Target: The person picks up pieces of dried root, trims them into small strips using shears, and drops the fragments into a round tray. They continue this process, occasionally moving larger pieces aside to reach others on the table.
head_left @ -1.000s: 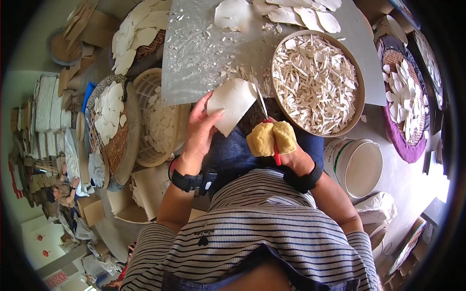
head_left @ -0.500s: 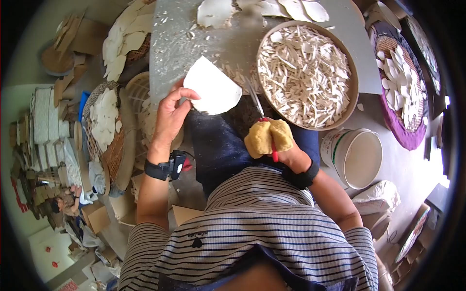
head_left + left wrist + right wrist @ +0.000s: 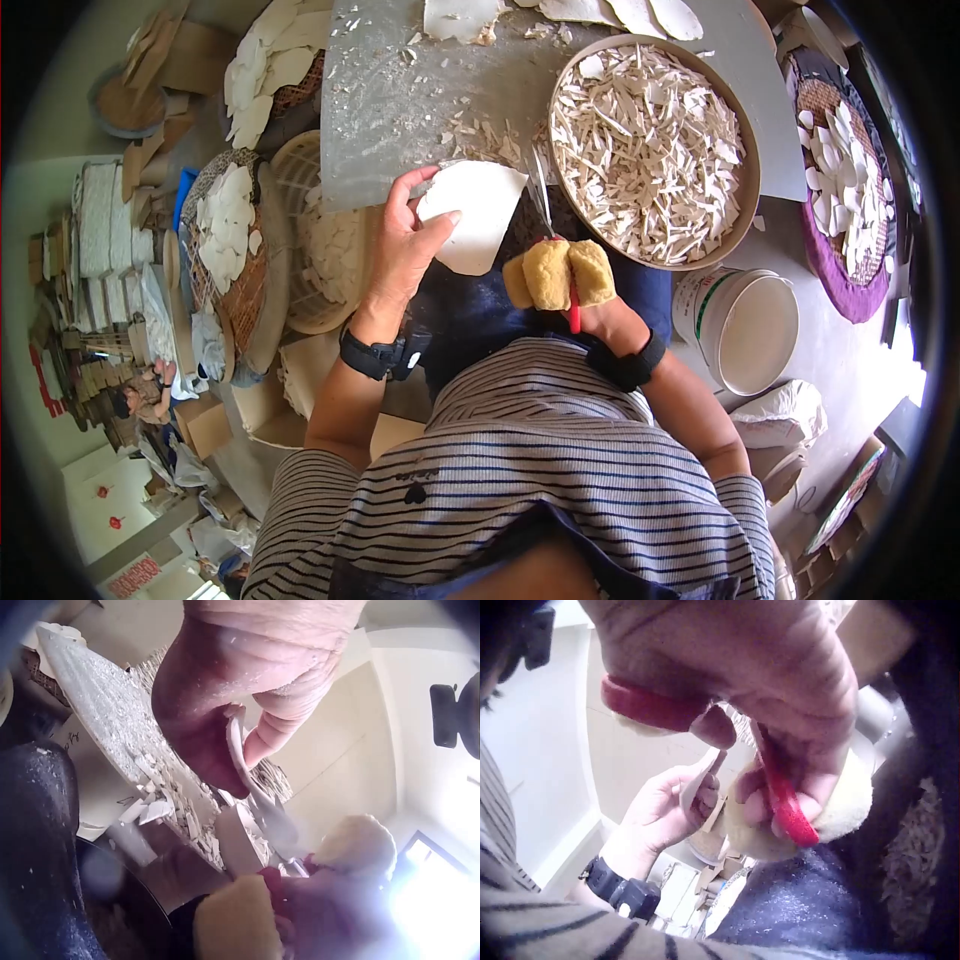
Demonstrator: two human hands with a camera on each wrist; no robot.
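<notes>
In the head view the left hand [image 3: 402, 255] pinches a white flat piece [image 3: 476, 215] between thumb and fingers, its right edge close to the scissor blades. The right hand [image 3: 612, 322] grips red-handled scissors [image 3: 574, 318], whose blades [image 3: 541, 195] point away from the body and stand a little apart. Yellow spongy padding [image 3: 548, 276] covers the handle area and part of the fingers. The right wrist view shows fingers curled through the red handles [image 3: 786, 806]. In the left wrist view the piece [image 3: 238, 750] is seen edge-on in the left hand's pinch.
A round tray [image 3: 752, 190] full of white strips sits at the table's right corner. Larger white pieces [image 3: 462, 18] and crumbs lie on the grey table [image 3: 375, 120]. A white bucket [image 3: 755, 335] stands at right, baskets [image 3: 300, 160] of pieces at left.
The left hand first moved left and away from the scissors with the white piece, then came back to the right, turning the piece. The right hand stayed near its place, holding the scissors.
</notes>
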